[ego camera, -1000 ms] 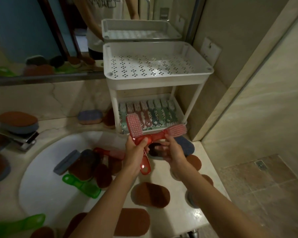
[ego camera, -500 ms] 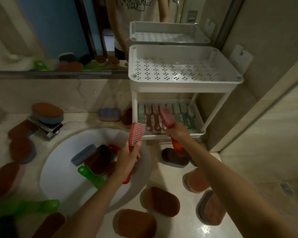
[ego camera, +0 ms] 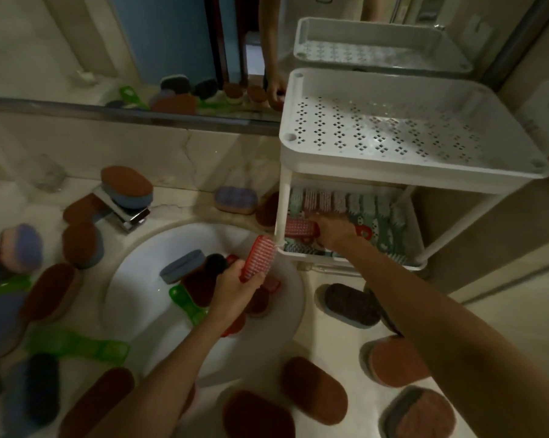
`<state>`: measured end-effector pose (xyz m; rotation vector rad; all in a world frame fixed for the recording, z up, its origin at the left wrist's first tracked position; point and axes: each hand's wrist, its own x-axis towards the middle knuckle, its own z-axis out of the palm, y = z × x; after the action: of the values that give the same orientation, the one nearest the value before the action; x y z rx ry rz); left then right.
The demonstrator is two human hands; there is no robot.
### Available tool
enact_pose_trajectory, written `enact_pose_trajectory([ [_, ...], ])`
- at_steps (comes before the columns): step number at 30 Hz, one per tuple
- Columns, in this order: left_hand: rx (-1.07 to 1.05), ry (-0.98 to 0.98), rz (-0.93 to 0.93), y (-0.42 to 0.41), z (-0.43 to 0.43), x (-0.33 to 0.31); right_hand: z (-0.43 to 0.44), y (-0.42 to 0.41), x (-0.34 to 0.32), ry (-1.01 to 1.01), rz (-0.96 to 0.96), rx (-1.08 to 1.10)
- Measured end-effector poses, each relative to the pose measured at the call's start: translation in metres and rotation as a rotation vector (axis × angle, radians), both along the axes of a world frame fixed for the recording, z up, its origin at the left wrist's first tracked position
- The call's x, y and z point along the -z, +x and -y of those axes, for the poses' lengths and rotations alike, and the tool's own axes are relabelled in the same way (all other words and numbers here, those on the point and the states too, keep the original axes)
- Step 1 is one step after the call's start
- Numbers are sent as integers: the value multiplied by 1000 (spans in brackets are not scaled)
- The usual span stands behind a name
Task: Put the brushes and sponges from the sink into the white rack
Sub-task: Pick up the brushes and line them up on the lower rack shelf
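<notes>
Head view: red brush [ego camera: 300,228] is inside the lower shelf [ego camera: 345,263] of the white rack [ego camera: 409,175], at its front-left corner. The right hand [ego camera: 330,230] has its fingers clamped on the brush. Long axis runs across the shelf, roughly level, with the bristle head pointing at the left post. The handle end is hidden by the hand.

The second red brush [ego camera: 260,257] is over the sink [ego camera: 134,279], gripped in the left hand [ego camera: 235,286] with fingers closed round the handle. Axis is tilted, head up, and aimed at the same rack corner.

Risks, as judged:
- The head may snag the post.
- A crosswise brush may disturb the stored brush row [ego camera: 345,202] behind it.
- The second brush's head, near the shelf rim, may strike it.
</notes>
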<state>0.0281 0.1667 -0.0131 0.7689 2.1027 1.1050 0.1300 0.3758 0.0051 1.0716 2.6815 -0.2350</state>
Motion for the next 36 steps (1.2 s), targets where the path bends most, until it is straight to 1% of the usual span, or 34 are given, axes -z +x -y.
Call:
enact_pose_trajectory([
  [7,-13,11,21,5,-4,-1,-6,6,11,-147,-35,-11],
  [11,-19,21,13,4,-4,-4,-6,9,16,-256,-79,52],
  [16,-5,41,-15,5,-4,-9,-2,10,17,-258,-143,83],
  [18,14,68,-33,8,-5,-14,6,13,12,-260,-251,132],
  [20,31,106,-17,13,-9,-21,19,17,4,-211,-449,175],
  [22,21,150,17,19,-14,-28,35,24,-4,-227,-621,197],
  [23,12,177,28,22,-17,-32,44,29,-9,-288,-661,193],
  [25,-27,254,60,29,-24,-39,63,39,-20,-434,-677,134],
  [27,-97,323,148,36,-31,-48,77,49,-25,-489,-673,77],
  [29,-154,362,239,45,-39,-55,84,58,-26,-455,-653,61],
  [31,-179,379,311,53,-46,-60,83,65,-27,-356,-633,50],
  [34,-116,401,425,60,-57,-63,73,75,-32,-233,-644,65],
  [36,-56,334,406,57,-60,-62,57,80,-32,-162,-633,148],
])
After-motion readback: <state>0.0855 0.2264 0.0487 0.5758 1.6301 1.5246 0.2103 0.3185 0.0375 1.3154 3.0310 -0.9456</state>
